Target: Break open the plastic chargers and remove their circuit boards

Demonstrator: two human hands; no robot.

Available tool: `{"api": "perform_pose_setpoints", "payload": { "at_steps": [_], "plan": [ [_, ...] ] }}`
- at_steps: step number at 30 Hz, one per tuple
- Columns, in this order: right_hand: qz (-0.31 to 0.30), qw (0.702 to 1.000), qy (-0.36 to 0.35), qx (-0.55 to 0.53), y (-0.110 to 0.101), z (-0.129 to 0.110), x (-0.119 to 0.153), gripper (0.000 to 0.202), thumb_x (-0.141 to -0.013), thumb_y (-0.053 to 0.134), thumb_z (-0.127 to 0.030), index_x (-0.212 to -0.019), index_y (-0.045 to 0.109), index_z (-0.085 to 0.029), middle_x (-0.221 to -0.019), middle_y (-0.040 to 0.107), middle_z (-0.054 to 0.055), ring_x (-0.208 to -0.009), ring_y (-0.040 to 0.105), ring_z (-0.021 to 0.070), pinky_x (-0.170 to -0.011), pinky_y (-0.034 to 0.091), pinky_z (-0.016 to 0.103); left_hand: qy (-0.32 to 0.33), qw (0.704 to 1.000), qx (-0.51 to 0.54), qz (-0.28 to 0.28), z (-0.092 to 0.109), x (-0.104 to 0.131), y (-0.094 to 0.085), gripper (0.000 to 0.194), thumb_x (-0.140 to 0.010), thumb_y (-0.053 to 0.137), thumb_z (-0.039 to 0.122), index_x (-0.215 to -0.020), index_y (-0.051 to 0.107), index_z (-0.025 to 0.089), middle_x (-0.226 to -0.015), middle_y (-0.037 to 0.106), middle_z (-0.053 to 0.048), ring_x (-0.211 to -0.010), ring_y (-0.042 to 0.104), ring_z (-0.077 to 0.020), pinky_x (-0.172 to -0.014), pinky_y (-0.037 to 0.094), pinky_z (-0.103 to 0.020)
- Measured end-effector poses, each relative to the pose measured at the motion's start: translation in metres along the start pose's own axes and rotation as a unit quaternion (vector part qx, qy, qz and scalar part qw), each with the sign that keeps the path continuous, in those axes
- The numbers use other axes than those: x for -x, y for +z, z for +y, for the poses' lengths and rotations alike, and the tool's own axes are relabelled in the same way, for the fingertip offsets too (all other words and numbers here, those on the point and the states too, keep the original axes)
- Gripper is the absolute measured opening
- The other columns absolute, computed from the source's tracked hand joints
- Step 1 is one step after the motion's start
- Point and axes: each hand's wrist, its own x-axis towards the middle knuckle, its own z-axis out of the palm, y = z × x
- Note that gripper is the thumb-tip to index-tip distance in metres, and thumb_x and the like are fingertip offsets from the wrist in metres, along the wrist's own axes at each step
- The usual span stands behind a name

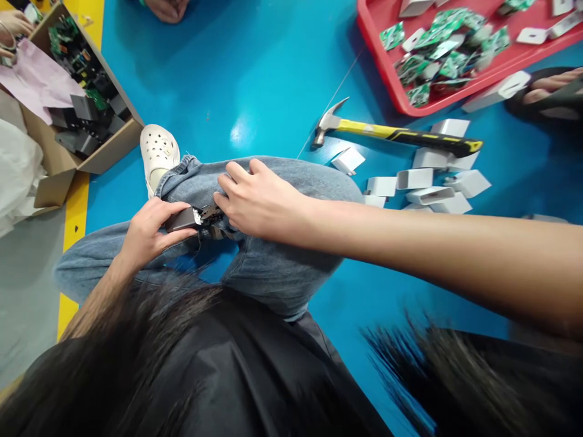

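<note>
My left hand (150, 233) grips a small dark grey plastic casing (181, 220) between thumb and fingers, above my jeans. White material shows at the casing's open right end. The dark metal jaws of pliers (210, 213) meet that end. My right hand (252, 200) is closed around the pliers from above, so their handles are hidden under the palm and fingers. Dark parts below the jaws are too small to make out. The claw hammer (396, 132), with its yellow and black handle, lies on the blue floor beyond my right knee.
A red tray (387, 73) at the upper right holds green circuit boards and white casings. Several white shells (421, 178) lie around the hammer. At the left, a cardboard box (113, 142) contains dark casings and boards. Other people's hands (166, 7) and a foot show at the edges.
</note>
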Motion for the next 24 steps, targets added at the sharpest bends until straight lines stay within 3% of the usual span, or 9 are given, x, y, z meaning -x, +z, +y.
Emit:
{"api": "perform_pose_setpoints", "payload": {
  "at_steps": [5,15,24],
  "plan": [
    [0.018,1.0,0.007,0.008,-0.002,-0.003,0.002,0.029,-0.099,0.037,-0.02,-0.106,0.064,-0.012,-0.111,0.057,0.014,-0.108,0.042,0.027,-0.083,0.035,0.038,-0.01,1.0,0.004,0.008,0.002,0.0,0.001,0.043,-0.086,0.064,0.057,-0.107,0.067,0.02,-0.086,0.068,-0.006,-0.078,0.058,-0.0191,-0.072,0.047,-0.03],
    [0.004,1.0,0.019,-0.014,-0.005,-0.006,0.002,0.033,-0.098,0.03,-0.013,-0.108,0.062,-0.01,-0.118,0.054,0.017,-0.104,0.046,0.0252,-0.062,0.032,0.029,-0.043,0.999,-0.002,0.032,-0.002,0.002,0.003,0.04,-0.087,0.063,0.055,-0.108,0.067,0.021,-0.089,0.065,-0.006,-0.08,0.058,-0.0193,-0.074,0.047,-0.03],
    [0.026,0.999,0.039,-0.01,-0.003,-0.014,0.005,0.028,-0.098,0.036,-0.014,-0.105,0.063,-0.009,-0.11,0.057,0.016,-0.1,0.047,0.0243,-0.065,0.034,0.03,-0.084,0.996,0.036,0.009,-0.009,-0.002,0.012,0.044,-0.091,0.051,0.054,-0.112,0.065,0.018,-0.091,0.063,-0.006,-0.08,0.058,-0.0192,-0.075,0.048,-0.029]
  ]
}}
